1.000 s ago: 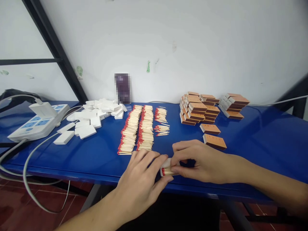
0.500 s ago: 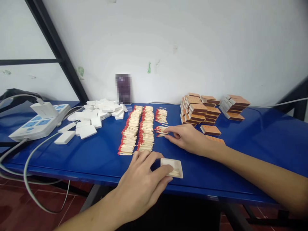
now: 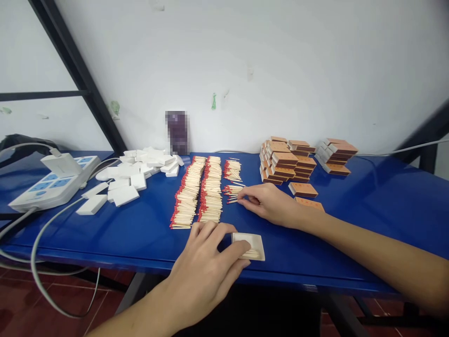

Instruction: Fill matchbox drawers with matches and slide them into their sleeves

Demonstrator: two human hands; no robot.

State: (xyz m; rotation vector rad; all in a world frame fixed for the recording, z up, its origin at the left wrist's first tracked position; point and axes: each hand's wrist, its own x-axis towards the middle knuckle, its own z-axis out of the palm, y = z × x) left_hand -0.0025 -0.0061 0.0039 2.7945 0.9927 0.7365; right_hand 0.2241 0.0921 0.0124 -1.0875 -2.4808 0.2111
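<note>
My left hand (image 3: 210, 269) grips a white matchbox tray (image 3: 257, 244) near the front edge of the blue table. A few matchsticks lie in the tray, partly hidden under my thumb. Beyond it, my right hand (image 3: 268, 203) has thumb and forefinger pinched at the ends of a small group of red-tipped matches (image 3: 231, 192). Behind that group lies another small bunch of matches (image 3: 232, 169). Two long rows of matches, a left row (image 3: 189, 192) and a right row (image 3: 211, 189), stretch back along the table, heads to the left.
Orange-and-white matchboxes (image 3: 284, 161) are stacked at the back right, with a smaller stack (image 3: 338, 157) beyond. Loose boxes (image 3: 303, 189) lie beside my right wrist. White trays (image 3: 136, 171) are heaped at left, near a power strip (image 3: 52, 187) with cables. A dark pixelated object (image 3: 177, 132) leans on the wall.
My right thumb and forefinger have closed together at the match ends. My left hand keeps hold of the tray. The whole view has shifted slightly.
</note>
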